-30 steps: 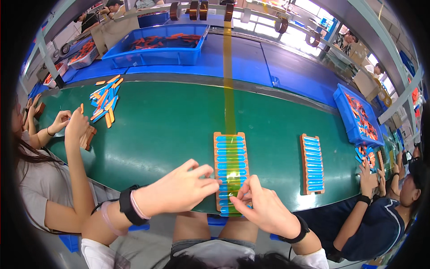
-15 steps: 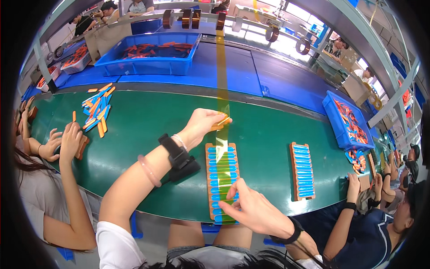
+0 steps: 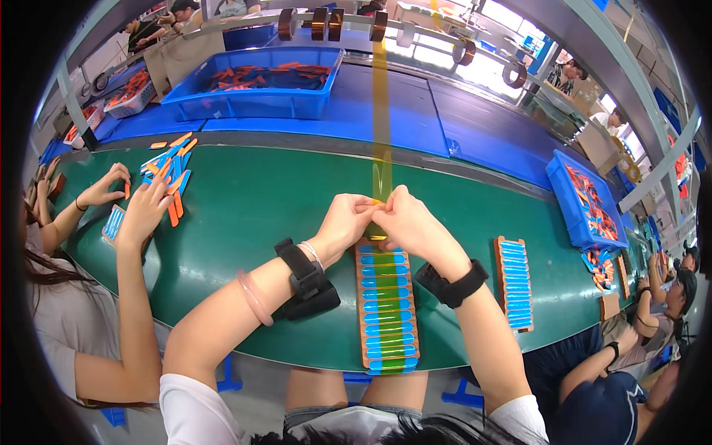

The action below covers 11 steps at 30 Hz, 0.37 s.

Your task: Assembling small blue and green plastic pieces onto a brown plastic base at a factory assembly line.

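Note:
A long band of amber see-through adhesive tape (image 3: 381, 126) runs down from a tape roll (image 3: 377, 27) on the overhead bar. My left hand (image 3: 347, 225) and my right hand (image 3: 412, 226) meet at its lower end, fingers pinched on the tape just beyond a brown slotted tray (image 3: 414, 348). Blue flat sticks (image 3: 371, 295) lie crosswise in the tray's slots, one behind another. A strip of the tape (image 3: 387, 304) lies lengthwise over their middles, looking green there. My fingertips hide the exact spot where the tape is gripped.
A second brown tray of blue sticks (image 3: 515, 285) lies to the right. Blue bins (image 3: 259, 110) (image 3: 567, 215) of sticks stand at back left and far right. Loose orange and blue sticks (image 3: 174, 174) lie near a co-worker's hands (image 3: 144, 211) on the left.
My right hand has gone from the near part of the tray up to the tape beside my left hand. The tape strip now lies flat along the sticks. The left co-worker's hand has reached the loose sticks.

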### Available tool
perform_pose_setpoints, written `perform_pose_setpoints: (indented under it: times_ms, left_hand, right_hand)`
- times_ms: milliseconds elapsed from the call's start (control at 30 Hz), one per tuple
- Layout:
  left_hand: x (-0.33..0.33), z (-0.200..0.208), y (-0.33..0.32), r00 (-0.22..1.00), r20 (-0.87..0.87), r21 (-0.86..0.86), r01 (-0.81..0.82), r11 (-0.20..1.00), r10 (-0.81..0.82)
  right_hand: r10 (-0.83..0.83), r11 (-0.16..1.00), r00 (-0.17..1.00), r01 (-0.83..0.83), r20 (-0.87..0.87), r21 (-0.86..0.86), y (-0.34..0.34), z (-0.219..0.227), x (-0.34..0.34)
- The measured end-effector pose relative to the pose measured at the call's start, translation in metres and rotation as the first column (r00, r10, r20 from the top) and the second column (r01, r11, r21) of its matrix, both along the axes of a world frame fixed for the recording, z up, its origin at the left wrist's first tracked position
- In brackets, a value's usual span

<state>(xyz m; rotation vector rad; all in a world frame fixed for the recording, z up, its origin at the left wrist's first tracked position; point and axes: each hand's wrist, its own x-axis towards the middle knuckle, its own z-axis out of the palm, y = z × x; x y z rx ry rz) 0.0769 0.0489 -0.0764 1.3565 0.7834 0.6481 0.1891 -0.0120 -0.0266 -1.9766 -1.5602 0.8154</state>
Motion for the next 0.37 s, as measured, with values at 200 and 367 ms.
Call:
perform_pose_setpoints:
  times_ms: [200,367]
  left_hand:
    - [-0.006,0.015,0.007,0.991,0.102,0.01,0.087,0.996,-0.087]
    - [-0.004,0.081,0.002,0.836,0.513,-0.052,0.255,0.966,-0.193]
  right_hand:
    - [-0.005,1.0,0.94,-0.004,0.341,0.023,-0.032,0.018,0.02]
    - [0.051,0.997,0.776,-0.074,-0.628,-0.009,-0.062,0.027,0.032]
